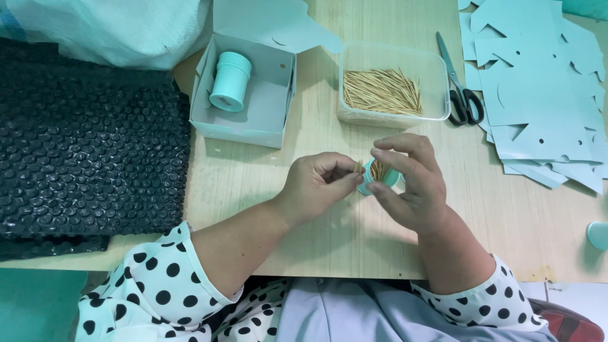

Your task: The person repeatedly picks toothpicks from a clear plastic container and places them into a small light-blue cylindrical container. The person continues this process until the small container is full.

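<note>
My left hand (320, 183) is closed around a small bunch of toothpicks (359, 166) at its fingertips. My right hand (408, 180) curls around a small mint-green holder (387, 179) that has toothpicks standing in it, held just above the wooden table (253, 190). The two hands meet over the table's middle. Behind them stands a clear plastic tub (392, 85) holding a heap of toothpicks. A second mint-green holder with its lid on (230, 81) lies in an open pale-green box (244, 92) to the far left.
Black bubble wrap (88, 139) covers the left side. Scissors (461, 85) lie right of the tub. A stack of flat pale-green box cutouts (538, 82) fills the far right. A mint-green lid (598, 235) sits at the right edge.
</note>
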